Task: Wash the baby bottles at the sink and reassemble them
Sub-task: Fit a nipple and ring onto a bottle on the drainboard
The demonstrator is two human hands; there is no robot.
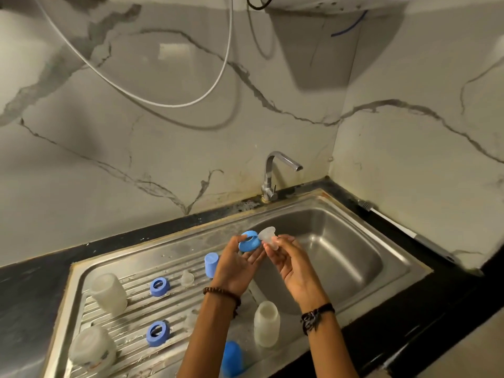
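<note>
My left hand (240,261) grips a blue bottle collar ring (249,240) above the edge between drainboard and sink basin. My right hand (287,257) pinches a clear silicone nipple (268,237), held right beside the ring. On the ribbed drainboard (131,304) stand three translucent bottles (109,294) (91,349) (266,323), two more blue rings (159,287) (157,332), two clear nipples (187,278) (191,317) and two blue caps (211,264) (231,358).
The steel sink basin (341,252) lies to the right under a chrome tap (272,175) that runs no water. A black counter (32,279) surrounds the sink, with marble walls behind and to the right. A white-handled tool (403,227) lies along the right wall.
</note>
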